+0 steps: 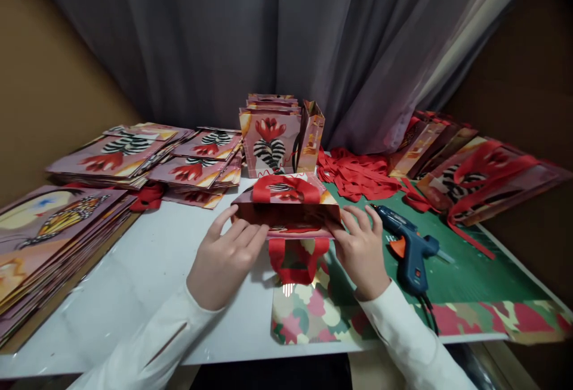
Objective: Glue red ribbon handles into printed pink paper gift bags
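Observation:
A paper gift bag (295, 232) lies in front of me with its mouth spread toward me. One red ribbon handle (286, 188) folds over its far side, and another red ribbon handle (299, 272) hangs from the near side. My left hand (228, 258) grips the left end of the mouth, thumb outside and fingers curled over the near edge. At the opposite end, my right hand (362, 249) holds the rim the same way. The bag's dark inside shows between them. Right of my right hand, a blue glue gun (409, 252) with an orange trigger lies on its side.
Flat printed bags are stacked at left (111, 154) and nearer left (54, 235). Upright bags (273, 133) stand behind the held one. A red ribbon heap (353, 172) and handled bags (483, 178) sit at right. A green mat (474, 270) and camouflage sheet (313, 318) cover the table.

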Action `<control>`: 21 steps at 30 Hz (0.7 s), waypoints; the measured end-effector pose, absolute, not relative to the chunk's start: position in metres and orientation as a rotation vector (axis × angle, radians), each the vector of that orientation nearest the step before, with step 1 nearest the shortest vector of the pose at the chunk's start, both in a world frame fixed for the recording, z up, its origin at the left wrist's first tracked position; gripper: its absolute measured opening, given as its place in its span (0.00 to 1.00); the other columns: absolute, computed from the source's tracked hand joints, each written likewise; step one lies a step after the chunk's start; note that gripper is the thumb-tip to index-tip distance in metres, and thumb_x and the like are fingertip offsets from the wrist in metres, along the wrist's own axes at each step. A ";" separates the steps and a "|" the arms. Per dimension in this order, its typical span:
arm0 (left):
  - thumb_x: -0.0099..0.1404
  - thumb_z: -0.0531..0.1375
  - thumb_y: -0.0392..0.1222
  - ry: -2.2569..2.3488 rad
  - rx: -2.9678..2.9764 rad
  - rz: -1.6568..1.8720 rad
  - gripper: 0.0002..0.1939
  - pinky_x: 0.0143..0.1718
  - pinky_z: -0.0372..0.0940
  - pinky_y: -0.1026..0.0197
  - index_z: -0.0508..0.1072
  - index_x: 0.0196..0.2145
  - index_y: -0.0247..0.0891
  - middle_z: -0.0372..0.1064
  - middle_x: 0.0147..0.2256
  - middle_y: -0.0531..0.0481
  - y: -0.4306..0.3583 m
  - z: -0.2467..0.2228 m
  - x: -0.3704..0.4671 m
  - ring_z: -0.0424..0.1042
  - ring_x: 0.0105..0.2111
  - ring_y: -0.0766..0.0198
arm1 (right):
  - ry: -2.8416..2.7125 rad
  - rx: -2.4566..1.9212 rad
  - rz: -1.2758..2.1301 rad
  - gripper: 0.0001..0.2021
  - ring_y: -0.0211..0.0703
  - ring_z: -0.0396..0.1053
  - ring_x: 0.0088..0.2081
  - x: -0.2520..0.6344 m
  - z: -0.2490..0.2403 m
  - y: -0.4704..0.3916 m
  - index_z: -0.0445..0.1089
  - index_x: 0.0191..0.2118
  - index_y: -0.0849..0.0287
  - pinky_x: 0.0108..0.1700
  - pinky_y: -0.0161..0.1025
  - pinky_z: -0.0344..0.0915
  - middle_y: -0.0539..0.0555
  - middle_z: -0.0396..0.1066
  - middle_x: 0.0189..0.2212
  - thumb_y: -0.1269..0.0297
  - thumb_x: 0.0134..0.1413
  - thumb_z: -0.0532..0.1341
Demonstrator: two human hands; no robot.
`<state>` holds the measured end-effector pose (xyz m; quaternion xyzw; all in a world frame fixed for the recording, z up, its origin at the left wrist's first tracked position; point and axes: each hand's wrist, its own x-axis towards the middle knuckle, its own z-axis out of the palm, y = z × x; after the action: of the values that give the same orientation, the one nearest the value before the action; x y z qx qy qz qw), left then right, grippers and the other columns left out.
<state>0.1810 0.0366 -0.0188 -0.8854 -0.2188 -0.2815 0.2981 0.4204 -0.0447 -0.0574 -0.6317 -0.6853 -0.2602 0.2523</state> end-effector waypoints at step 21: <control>0.67 0.53 0.29 -0.376 -2.475 -0.793 0.13 0.35 0.63 0.57 0.74 0.45 0.32 0.78 0.38 0.47 0.022 -0.022 0.200 0.74 0.33 0.63 | -2.077 -1.441 -0.784 0.14 0.39 0.66 0.34 0.392 -0.043 -0.056 0.71 0.42 0.63 0.48 0.42 0.52 0.53 0.76 0.32 0.74 0.67 0.49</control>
<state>0.1996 0.0220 -0.0220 -0.9113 -0.1385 -0.2921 0.2550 0.3920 -0.0557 -0.0429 -0.5279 -0.7608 -0.2872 0.2449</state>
